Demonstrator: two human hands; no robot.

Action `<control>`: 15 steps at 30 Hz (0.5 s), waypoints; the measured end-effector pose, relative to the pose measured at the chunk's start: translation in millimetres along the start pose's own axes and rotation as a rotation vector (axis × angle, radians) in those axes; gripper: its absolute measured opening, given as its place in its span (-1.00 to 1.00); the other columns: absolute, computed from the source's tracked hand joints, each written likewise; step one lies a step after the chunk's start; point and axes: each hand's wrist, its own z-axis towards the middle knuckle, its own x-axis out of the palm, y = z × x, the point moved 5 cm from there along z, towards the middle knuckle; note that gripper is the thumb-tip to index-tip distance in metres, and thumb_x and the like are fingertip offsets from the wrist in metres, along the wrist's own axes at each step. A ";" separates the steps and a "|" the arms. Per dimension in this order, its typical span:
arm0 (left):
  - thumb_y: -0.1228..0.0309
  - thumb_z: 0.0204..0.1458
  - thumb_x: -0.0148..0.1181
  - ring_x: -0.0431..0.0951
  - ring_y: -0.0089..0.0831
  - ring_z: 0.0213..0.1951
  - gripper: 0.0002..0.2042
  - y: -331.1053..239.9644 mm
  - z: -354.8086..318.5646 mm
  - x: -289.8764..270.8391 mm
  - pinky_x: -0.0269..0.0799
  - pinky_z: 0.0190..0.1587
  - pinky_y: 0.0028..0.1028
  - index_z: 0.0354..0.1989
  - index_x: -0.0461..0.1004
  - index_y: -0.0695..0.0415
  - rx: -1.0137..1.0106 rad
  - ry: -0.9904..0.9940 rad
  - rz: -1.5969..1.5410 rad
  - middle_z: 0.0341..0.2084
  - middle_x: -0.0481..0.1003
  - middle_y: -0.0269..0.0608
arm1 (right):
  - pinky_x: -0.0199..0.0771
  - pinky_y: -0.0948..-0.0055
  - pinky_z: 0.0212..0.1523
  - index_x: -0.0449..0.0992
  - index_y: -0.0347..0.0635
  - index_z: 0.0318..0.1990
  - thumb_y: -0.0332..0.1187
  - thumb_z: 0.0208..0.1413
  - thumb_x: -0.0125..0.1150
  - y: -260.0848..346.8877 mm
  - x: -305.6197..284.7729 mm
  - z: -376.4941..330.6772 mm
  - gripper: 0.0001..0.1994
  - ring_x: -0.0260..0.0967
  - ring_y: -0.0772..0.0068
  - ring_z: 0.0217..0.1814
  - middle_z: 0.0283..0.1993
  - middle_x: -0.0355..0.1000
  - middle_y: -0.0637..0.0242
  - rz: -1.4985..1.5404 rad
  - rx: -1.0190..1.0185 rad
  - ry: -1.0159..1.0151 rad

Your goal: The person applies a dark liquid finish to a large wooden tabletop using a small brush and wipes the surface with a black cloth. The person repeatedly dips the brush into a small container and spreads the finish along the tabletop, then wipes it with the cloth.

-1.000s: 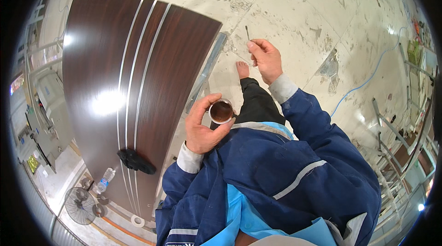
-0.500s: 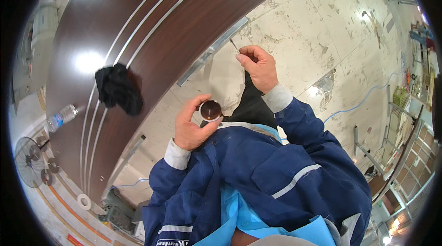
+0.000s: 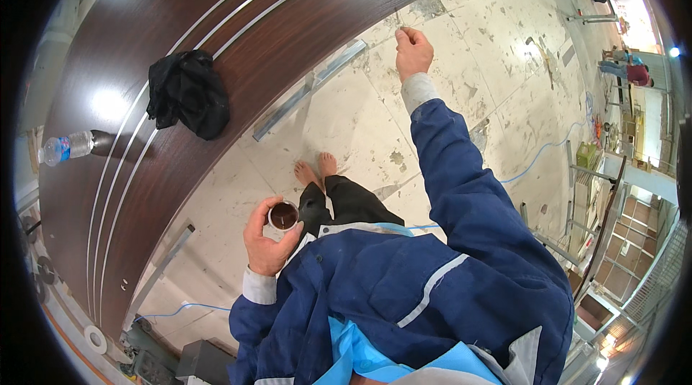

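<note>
While checking outward from the hands, found left hand (image 3: 264,249) curved around a small round cup (image 3: 296,220), thumb and fingers on opposite sides, low in front of the dark trousers (image 3: 360,207). Noted dark brown contents (image 3: 282,214) inside, apparently liquid. Found right hand (image 3: 413,55) extended well ahead, fingertips pinched on what looks like a slim stick (image 3: 397,19), too faint to identify. Judged cup light and fairly stiff, with spilling as the main risk; best taken by the side wall below the rim and kept level. Judged stick light and easily bent; best pinched near the end, away from any wet tip. Observed to the left a glossy, silver-striped wood-grain panel (image 3: 324,21), probably slippery. Noted crumpled black cloth (image 3: 189,93) lying on it and covering part of the surface, plus a clear plastic bottle (image 3: 68,147) near the far edge; cannot tell whether upright or lying. Recorded a grey metal bar (image 3: 313,88) beside the panel's near edge, bare feet (image 3: 328,164) on scuffed tiled floor (image 3: 375,118), and, farther right, a blue cable (image 3: 519,174).
</note>
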 end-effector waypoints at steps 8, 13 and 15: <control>0.41 -0.11 0.59 0.67 -0.35 -0.01 -0.40 -10.5 -2.4 8.0 0.52 0.11 -0.37 0.19 0.57 0.19 -0.012 -0.018 0.043 -0.01 0.65 -0.16 | 0.61 0.32 -0.06 0.72 -0.26 -0.08 -0.31 0.26 0.39 -3.6 25.3 -58.9 -0.78 0.62 0.36 -0.18 -0.20 0.71 0.18 -0.030 -0.131 0.304; 0.41 -0.12 0.59 0.66 -0.34 -0.01 -0.39 -16.9 2.4 13.4 0.49 0.13 -0.37 0.19 0.58 0.18 0.025 -0.027 0.071 -0.01 0.66 -0.17 | 0.61 0.32 -0.07 0.72 -0.23 -0.09 -0.30 0.29 0.35 6.7 15.7 -29.7 -0.80 0.63 0.31 -0.17 -0.18 0.70 0.17 -0.036 -0.141 0.045; 0.41 -0.12 0.59 0.66 -0.34 -0.01 -0.40 -18.9 4.9 16.5 0.49 0.13 -0.37 0.19 0.58 0.18 0.029 -0.036 0.062 -0.01 0.66 -0.17 | 0.60 0.32 -0.08 0.72 -0.22 -0.08 -0.28 0.29 0.35 13.9 23.4 -59.1 -0.79 0.62 0.31 -0.16 -0.15 0.68 0.17 -0.199 -0.369 0.249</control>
